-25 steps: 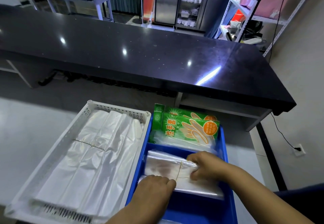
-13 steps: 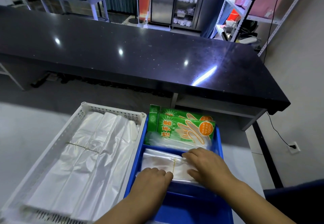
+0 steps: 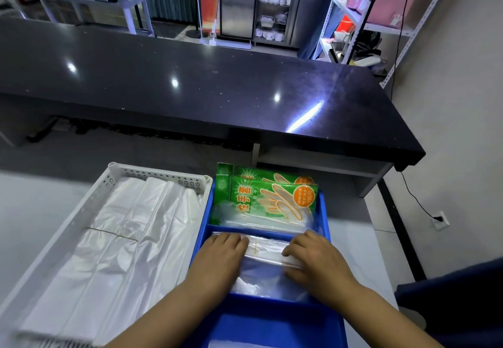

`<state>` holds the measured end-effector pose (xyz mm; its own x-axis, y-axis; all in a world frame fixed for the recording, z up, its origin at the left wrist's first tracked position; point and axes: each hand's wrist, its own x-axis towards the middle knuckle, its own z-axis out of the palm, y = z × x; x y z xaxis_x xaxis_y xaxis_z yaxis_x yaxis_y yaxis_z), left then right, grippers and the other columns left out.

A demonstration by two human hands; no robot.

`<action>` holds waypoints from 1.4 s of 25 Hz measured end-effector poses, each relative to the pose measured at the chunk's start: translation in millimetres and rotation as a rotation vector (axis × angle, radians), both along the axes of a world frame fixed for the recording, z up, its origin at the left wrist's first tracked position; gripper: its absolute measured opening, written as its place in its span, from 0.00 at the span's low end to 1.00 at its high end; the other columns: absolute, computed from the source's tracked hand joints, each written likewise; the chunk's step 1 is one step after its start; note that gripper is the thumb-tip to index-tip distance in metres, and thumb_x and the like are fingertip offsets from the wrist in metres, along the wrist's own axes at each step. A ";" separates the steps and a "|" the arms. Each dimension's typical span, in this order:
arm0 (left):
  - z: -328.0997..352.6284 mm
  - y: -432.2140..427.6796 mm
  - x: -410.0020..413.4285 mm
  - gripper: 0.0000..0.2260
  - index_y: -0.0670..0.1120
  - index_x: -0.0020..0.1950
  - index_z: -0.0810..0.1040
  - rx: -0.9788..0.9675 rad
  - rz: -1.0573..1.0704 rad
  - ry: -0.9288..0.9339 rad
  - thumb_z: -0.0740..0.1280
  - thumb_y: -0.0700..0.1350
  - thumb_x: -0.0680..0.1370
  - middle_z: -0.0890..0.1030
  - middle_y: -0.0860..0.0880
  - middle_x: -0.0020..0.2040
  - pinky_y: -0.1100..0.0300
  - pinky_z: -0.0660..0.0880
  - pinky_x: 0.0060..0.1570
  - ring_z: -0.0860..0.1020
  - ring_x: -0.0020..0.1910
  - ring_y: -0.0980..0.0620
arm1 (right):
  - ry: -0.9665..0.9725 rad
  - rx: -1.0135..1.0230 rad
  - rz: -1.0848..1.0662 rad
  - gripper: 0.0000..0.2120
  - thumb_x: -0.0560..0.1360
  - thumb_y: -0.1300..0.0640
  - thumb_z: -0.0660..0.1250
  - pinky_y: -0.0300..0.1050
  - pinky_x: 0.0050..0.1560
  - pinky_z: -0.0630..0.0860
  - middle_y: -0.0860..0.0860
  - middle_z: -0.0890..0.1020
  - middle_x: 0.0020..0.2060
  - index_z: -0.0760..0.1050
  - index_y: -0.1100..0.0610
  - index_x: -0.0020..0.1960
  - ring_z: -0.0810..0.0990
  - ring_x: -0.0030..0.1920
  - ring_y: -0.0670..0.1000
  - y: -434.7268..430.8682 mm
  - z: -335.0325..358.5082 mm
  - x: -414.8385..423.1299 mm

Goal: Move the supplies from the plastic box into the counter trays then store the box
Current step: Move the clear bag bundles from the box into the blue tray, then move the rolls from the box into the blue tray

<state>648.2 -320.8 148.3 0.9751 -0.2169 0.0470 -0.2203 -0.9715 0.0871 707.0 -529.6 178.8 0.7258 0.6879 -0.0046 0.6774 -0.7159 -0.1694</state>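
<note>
With the left hand (image 3: 220, 255) and right hand (image 3: 317, 260) both flat, fingers extended, on the banded clear-bag bundle (image 3: 265, 249) in the blue tray's (image 3: 324, 211) middle compartment, press evenly so the bundle seats level below the dividers.

Single head-worn view, forward and down, close over the blue tray (image 3: 324, 211).

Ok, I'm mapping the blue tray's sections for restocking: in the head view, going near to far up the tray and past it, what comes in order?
Empty near section of the blue tray → clear plastic bag bundle under both hands → green glove packets → black counter.
</note>
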 end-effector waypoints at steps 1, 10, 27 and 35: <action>4.3 -0.3 -1.1 0.22 0.49 0.44 0.83 0.000 0.012 -0.003 0.78 0.48 0.51 0.84 0.54 0.38 0.66 0.78 0.38 0.82 0.36 0.54 | -0.034 -0.045 0.014 0.09 0.63 0.50 0.74 0.42 0.42 0.78 0.46 0.83 0.39 0.81 0.50 0.41 0.80 0.41 0.49 -0.1 -0.3 -2.6; 36.0 8.3 -12.0 0.13 0.48 0.37 0.78 0.204 -0.007 0.220 0.75 0.50 0.57 0.81 0.51 0.38 0.62 0.71 0.37 0.79 0.41 0.49 | 0.006 -0.007 -0.005 0.05 0.70 0.58 0.67 0.49 0.42 0.78 0.51 0.81 0.47 0.77 0.55 0.46 0.79 0.45 0.55 -7.6 3.3 -11.7; 64.6 52.0 -160.0 0.09 0.57 0.52 0.75 -0.122 0.761 0.018 0.57 0.53 0.77 0.80 0.52 0.48 0.57 0.68 0.39 0.77 0.50 0.50 | -0.065 -0.057 0.450 0.10 0.74 0.50 0.58 0.46 0.39 0.70 0.50 0.81 0.48 0.74 0.53 0.49 0.78 0.50 0.56 67.5 24.2 -36.2; 71.3 110.7 -331.3 0.06 0.56 0.47 0.77 -0.236 1.078 -0.160 0.61 0.52 0.76 0.81 0.53 0.46 0.57 0.72 0.40 0.78 0.46 0.51 | -0.062 -0.017 0.667 0.09 0.75 0.48 0.58 0.46 0.42 0.71 0.48 0.79 0.46 0.72 0.52 0.49 0.77 0.49 0.53 161.2 40.6 -132.0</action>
